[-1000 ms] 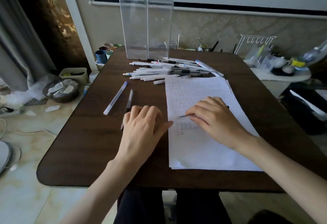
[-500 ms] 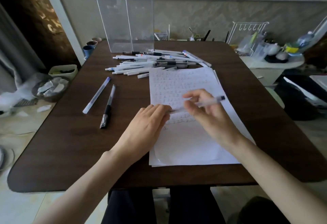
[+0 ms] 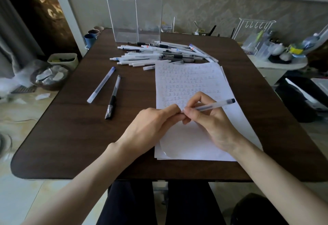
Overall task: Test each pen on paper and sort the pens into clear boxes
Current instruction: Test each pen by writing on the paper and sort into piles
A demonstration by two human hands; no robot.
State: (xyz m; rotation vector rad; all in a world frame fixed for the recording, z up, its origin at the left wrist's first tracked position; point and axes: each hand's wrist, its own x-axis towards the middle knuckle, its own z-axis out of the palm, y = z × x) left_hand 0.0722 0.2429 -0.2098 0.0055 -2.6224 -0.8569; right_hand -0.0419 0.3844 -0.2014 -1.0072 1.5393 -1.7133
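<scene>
Your right hand (image 3: 211, 125) has its fingers curled round a clear pen (image 3: 213, 106), dark end pointing right, just over the paper (image 3: 195, 143). Your left hand (image 3: 150, 127) pinches the pen's near end. The pen pile (image 3: 159, 54) sits past the sheet, with the clear boxes (image 3: 134, 11) behind it.

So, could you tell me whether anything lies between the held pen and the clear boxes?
Yes: the pile of pens lies on the table just in front of the boxes, across the path from the pen in the right hand. It is low, so carrying over it should work.
</scene>
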